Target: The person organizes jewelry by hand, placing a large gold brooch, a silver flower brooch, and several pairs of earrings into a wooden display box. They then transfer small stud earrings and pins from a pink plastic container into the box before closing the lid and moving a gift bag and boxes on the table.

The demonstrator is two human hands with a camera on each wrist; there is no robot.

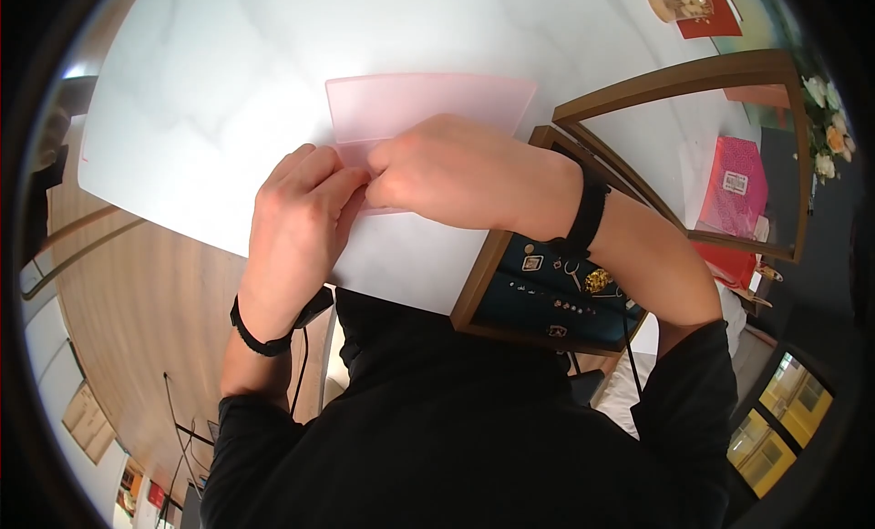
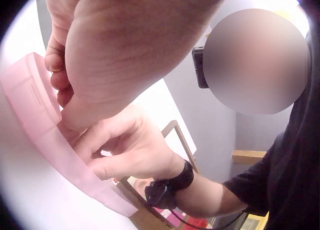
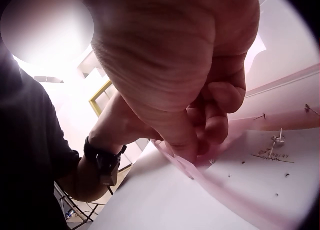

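Observation:
A translucent pink box stands open on the table, its lid raised on the far side. Inside lies a white earring card with punched holes and gold "JEWELRY" lettering; a stud earring stands in it. My right hand reaches across to the box's left end, thumb and curled fingers pinching at the card's end. My left hand meets it there, its fingers bent and its thumb and forefinger tips close against the right fingertips. The right hand's fingers hide what lies between the tips; I cannot tell what the left pinches.
A wooden jewelry case with earrings and rings on dark fabric sits under my right forearm, its glass lid propped open. Beyond lie a pink pouch and a glass jar. The white table extends left and far.

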